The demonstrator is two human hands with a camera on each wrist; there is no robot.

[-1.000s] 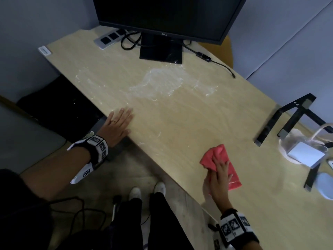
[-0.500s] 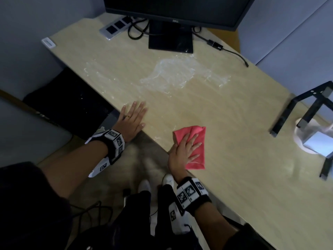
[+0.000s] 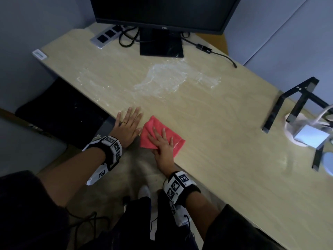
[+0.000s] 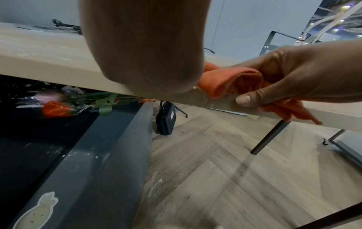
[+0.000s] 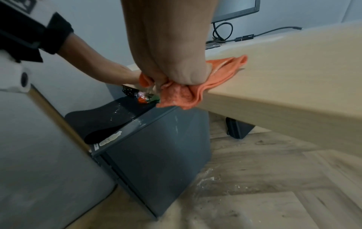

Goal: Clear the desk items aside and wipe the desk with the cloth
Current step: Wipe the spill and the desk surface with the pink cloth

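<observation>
A red cloth (image 3: 149, 127) lies at the front edge of the pale wooden desk (image 3: 216, 123), partly hanging over it. My right hand (image 3: 161, 141) presses it with fingers spread flat on top. In the left wrist view the right hand (image 4: 293, 74) has its thumb curled round a bunched fold of the cloth (image 4: 231, 80) at the desk's edge. My left hand (image 3: 128, 123) rests flat and open on the desk just left of the cloth, its thumb almost touching it. A white smear (image 3: 162, 78) covers the desk in front of the monitor.
A monitor (image 3: 162, 11) on its stand, a power strip (image 3: 106, 37) and a cable adapter (image 3: 203, 47) sit at the back. A black metal stand (image 3: 295, 101) and a white adapter (image 3: 311, 136) are at the right. A dark cabinet (image 5: 156, 147) stands under the desk's left part.
My right hand has slid the cloth leftward along the front edge until it is beside my left hand. The left hand has stayed flat on the desk edge.
</observation>
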